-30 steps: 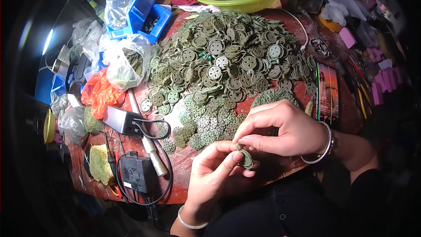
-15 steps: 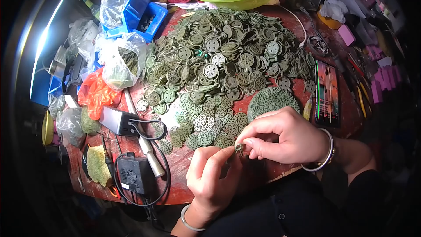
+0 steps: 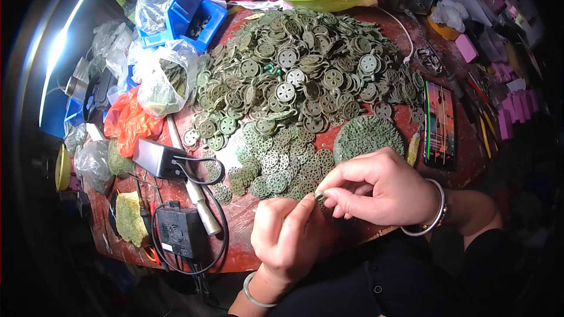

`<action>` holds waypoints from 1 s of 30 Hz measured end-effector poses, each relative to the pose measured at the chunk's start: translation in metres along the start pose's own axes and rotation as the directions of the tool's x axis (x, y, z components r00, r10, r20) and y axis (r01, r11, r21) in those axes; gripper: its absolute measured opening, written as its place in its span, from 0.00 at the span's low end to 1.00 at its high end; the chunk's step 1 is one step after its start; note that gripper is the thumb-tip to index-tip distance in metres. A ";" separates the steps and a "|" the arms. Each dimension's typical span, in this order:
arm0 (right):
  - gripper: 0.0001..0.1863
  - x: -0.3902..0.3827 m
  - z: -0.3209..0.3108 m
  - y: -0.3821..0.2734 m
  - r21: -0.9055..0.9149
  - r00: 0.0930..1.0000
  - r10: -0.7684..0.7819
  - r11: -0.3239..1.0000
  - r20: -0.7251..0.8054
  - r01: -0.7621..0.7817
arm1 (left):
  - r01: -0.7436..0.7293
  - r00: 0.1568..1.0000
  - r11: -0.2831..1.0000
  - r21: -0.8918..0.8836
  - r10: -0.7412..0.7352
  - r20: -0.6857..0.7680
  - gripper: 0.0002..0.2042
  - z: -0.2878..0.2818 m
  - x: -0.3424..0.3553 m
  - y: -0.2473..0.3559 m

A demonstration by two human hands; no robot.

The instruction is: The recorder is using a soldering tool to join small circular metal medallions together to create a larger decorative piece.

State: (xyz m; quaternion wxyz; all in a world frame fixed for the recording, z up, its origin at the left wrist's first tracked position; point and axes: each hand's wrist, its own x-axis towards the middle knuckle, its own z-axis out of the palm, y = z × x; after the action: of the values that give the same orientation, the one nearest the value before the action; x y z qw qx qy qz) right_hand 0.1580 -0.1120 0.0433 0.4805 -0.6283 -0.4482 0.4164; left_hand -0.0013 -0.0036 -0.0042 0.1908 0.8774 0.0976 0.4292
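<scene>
Near the front edge of the table, my left hand (image 3: 283, 236) and my right hand (image 3: 380, 191) meet at the fingertips. Both pinch a small greenish metal piece (image 3: 320, 198), mostly covered by the fingers; its exact kind cannot be made out. Flat openwork metal discs (image 3: 276, 183) lie just beyond my left hand. Behind them rises a big heap of round, dull green metal pendants (image 3: 288, 58) with pierced patterns. A round green textured pad (image 3: 368, 140) lies just past my right hand.
A yellow-green basin (image 3: 322, 1) with more pendants stands at the back. On the left are blue bins (image 3: 207, 26), an orange plastic bag (image 3: 132, 120), a black power box (image 3: 181, 232) with looping cable, and a metal rod (image 3: 202, 208). A phone (image 3: 439, 123) lies at right beside pliers (image 3: 486, 132).
Both hands stay together at the small piece. My left fingers have curled in slightly, and the piece appears turned and more covered. The whole view has shifted a little.
</scene>
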 end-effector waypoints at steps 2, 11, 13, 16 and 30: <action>0.06 -0.001 0.001 -0.002 0.048 0.999 0.020 0.999 -0.034 -0.019 | 0.111 0.993 0.992 -0.054 -0.109 0.034 0.14 -0.003 0.003 0.002; 0.08 0.018 -0.012 0.009 -0.759 0.872 -0.474 0.610 -0.120 0.227 | 0.722 0.468 -0.095 -0.685 -0.662 0.585 0.08 -0.025 -0.004 -0.017; 0.11 0.021 -0.007 0.006 -0.873 0.911 -0.412 0.443 0.005 0.205 | 0.693 0.438 -0.170 -0.701 -0.672 0.597 0.10 -0.024 0.000 -0.014; 0.17 0.023 -0.002 0.007 -0.876 0.949 -0.309 0.438 0.063 0.201 | 0.649 0.434 -0.241 -0.721 -0.661 0.612 0.12 -0.024 -0.003 -0.017; 0.07 0.024 -0.008 0.011 -0.882 0.892 -0.450 0.400 0.049 0.250 | 0.697 0.445 -0.158 -0.699 -0.669 0.595 0.10 -0.023 0.002 -0.012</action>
State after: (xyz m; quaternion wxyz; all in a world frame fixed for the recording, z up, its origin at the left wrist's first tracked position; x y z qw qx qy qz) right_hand 0.1736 -0.0928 0.0314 0.2136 -0.7116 -0.6678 -0.0441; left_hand -0.0184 0.0132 0.0050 0.8329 0.4185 0.2874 0.2203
